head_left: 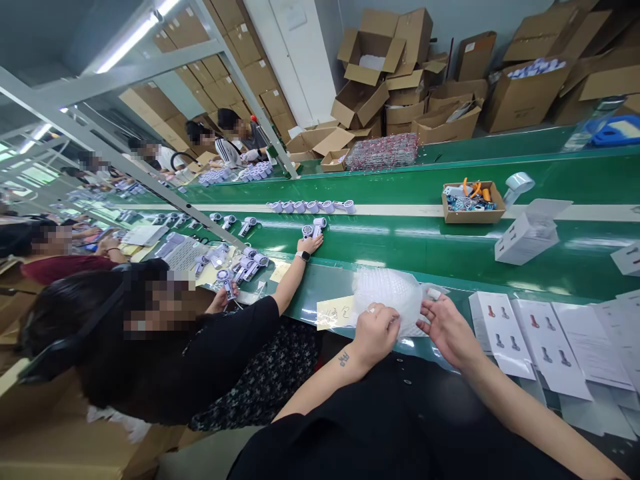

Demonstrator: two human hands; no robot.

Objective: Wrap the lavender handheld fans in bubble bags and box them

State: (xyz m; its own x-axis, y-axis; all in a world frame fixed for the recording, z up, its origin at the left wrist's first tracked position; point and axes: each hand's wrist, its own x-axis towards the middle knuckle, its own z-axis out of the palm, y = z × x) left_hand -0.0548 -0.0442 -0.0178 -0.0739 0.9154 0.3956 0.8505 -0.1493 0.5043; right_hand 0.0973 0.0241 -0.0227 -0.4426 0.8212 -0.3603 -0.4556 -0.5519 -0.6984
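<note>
A clear bubble-wrap bag (387,287) lies at the table's near edge, between my hands. My left hand (376,333) has its fingers curled on the bag's lower left part. At the bag's right end, my right hand (447,327) pinches a small white piece (433,293) between thumb and forefinger, with the other fingers loosely bent. A yellow paper with handwriting (334,313) sits left of the bag, partly under it. Right of my right hand are printed white cards (501,333) showing small device pictures.
Beside me on the left, a person in black (235,353) reaches to white handheld fans (314,229) on the green conveyor (400,243). A carton of parts (473,215) and a white box (525,237) stand on it. Cardboard boxes are piled behind.
</note>
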